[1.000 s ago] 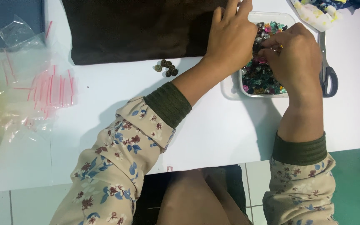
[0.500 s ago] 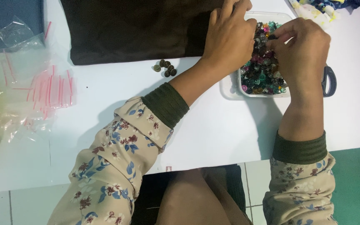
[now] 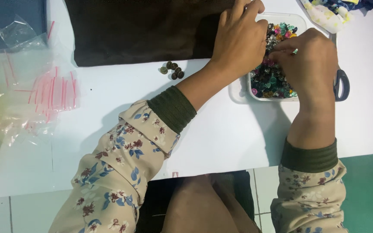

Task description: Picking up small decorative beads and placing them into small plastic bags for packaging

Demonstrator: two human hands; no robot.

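While left hand point(image 3: 238, 39) rests on dark cloth point(image 3: 143, 30), right hand point(image 3: 309, 64) digs in bead tub point(image 3: 273, 77); both grips unclear.

That clear plastic tub point(image 3: 255, 92) sits on the white table at about 2 o'clock, upright and packed with shiny multicolored beads point(image 3: 270, 80), pink, teal and dark.

At the left of the frame, on the white table, lies a loose heap of small clear plastic bags point(image 3: 35, 92) with pink-red seal strips along their tops. Above them, in the upper left corner, sits one crumpled clear bag point(image 3: 16, 32) over blue cloth. I see no labels, signs or screens anywhere.
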